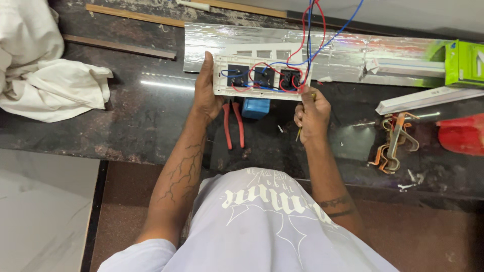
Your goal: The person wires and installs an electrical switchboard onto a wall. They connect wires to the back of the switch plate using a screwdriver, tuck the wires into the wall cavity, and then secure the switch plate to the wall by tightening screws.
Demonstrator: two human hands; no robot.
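Both bare forearms reach forward over the near edge of the counter, the left hand (205, 90) upright with fingers clamped in a grip, the right hand (312, 115) curled into a closed fist, knuckles up.

Head camera looks straight down, close over the dark countertop (151, 116).

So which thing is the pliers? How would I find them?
Start at the dark stone counter and find the white switch plate with red and blue wires, held by the left hand. Just below that plate, beside a small blue box, lie the pliers. They alone have two long red handles.
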